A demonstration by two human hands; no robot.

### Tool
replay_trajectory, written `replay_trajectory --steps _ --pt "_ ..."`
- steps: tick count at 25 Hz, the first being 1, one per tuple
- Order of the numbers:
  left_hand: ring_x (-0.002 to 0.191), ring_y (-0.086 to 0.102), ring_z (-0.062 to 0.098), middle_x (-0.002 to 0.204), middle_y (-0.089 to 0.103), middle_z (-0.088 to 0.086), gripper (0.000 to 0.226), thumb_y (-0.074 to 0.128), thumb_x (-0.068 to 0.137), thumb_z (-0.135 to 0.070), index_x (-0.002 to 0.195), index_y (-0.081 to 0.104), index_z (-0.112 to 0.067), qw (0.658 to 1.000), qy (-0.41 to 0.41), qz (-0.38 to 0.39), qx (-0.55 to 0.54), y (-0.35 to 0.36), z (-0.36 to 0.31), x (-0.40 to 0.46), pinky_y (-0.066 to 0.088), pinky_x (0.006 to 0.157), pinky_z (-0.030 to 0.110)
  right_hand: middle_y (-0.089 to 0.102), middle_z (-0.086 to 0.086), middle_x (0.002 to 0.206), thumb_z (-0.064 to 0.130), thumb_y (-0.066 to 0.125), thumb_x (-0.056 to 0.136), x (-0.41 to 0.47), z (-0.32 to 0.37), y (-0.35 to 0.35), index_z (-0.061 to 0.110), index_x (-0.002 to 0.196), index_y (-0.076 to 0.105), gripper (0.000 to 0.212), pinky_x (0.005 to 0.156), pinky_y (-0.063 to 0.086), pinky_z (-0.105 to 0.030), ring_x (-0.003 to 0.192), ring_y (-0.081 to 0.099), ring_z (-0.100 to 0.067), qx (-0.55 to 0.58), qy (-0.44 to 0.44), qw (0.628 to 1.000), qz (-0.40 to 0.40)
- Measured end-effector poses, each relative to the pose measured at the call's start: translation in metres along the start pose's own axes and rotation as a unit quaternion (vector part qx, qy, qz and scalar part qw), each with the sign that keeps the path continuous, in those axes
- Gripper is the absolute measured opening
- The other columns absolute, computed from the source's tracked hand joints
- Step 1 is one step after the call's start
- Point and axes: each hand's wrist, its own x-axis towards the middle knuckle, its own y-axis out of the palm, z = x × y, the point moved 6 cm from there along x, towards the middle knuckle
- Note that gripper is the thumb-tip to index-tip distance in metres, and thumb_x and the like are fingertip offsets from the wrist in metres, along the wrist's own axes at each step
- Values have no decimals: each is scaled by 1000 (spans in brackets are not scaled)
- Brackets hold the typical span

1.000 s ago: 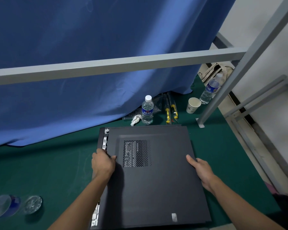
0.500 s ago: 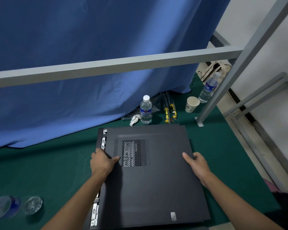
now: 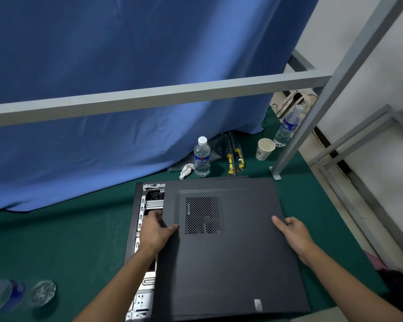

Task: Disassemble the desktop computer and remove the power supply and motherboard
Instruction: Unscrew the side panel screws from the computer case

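A black desktop computer case (image 3: 132,231) lies flat on the green table. Its black side panel (image 3: 230,259), with a perforated vent (image 3: 204,214), sits shifted to the right, so a strip of the metal interior (image 3: 149,201) shows along the left. My left hand (image 3: 155,231) grips the panel's left edge, thumb on top and fingers under it. My right hand (image 3: 293,235) grips the panel's right edge. The power supply and motherboard are hidden under the panel.
Behind the case stand a water bottle (image 3: 201,156), a crumpled tissue (image 3: 186,169), two yellow-handled screwdrivers (image 3: 234,159), a paper cup (image 3: 264,148) and a second bottle (image 3: 287,126). A grey frame bar (image 3: 149,98) and post (image 3: 312,112) cross the view. A bottle lies at far left (image 3: 9,293).
The side panel has slid to the right, uncovering the case's left strip. My left hand moved from the case edge onto the panel's left edge.
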Motion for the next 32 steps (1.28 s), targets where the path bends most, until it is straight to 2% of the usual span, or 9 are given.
replay_trajectory --steps 3,7,11,16,18,22,27,30,32 --pt "76 59 5 90 62 -5 54 87 73 -24 112 52 -12 999 -18 23 -27 4 12 -8 44 62 16 69 -8 103 41 65 91 2 -3 -5 4 102 59 39 82 55 -37 91 67 -22 9 6 1000 -6" --pt "84 65 18 93 64 -1 52 87 73 -24 105 48 -13 994 -47 59 -73 12 10 -14 54 75 31 62 5 99 35 70 89 0 10 4 16 109 49 34 76 55 -35 87 65 -15 32 0 999 5" --pt "76 65 12 92 66 1 40 83 78 -22 98 49 -14 985 -52 80 -147 8 -4 -22 50 55 19 68 -5 103 28 73 88 -2 13 -1 11 113 54 36 78 58 -39 90 69 -24 36 15 999 13" --pt "88 70 23 102 71 7 31 73 88 -24 112 57 -12 959 -38 110 -259 3 -33 -34 56 69 31 67 0 100 29 72 88 -17 25 -18 12 115 52 37 60 53 -24 85 69 -16 55 -6 998 9" --pt "83 72 24 96 75 8 23 69 92 -26 109 63 -12 943 -49 125 -304 2 -45 -39 57 65 30 68 -2 104 29 72 89 -24 37 -28 9 119 54 40 64 56 -28 90 69 -18 54 -24 998 1" --pt "74 72 22 83 77 4 24 61 96 -37 97 69 -14 936 -39 108 -333 -3 -70 -43 56 63 30 61 -6 122 34 70 90 -36 54 -51 7 132 49 54 88 55 -40 104 64 -24 25 -48 998 -15" --pt "80 73 20 88 77 0 27 58 97 -41 97 71 -17 940 68 73 -326 -19 -114 -57 58 73 36 62 -7 123 37 66 91 -59 59 -71 10 127 47 49 70 54 -33 97 66 -20 24 -49 998 -13" --pt "85 72 18 90 76 -4 25 57 98 -38 95 71 -18 938 136 51 -315 -33 -145 -70 57 80 39 58 -7 128 35 65 92 -73 75 -83 14 123 44 43 91 54 -45 106 62 -22 16 -63 998 -8" --pt "83 72 16 89 76 -5 26 55 99 -36 92 71 -18 933 173 41 -314 -43 -167 -82 57 78 39 49 -10 140 29 67 92 -83 109 -97 12 134 37 55 103 46 -46 121 54 -25 -29 -127 990 -46"
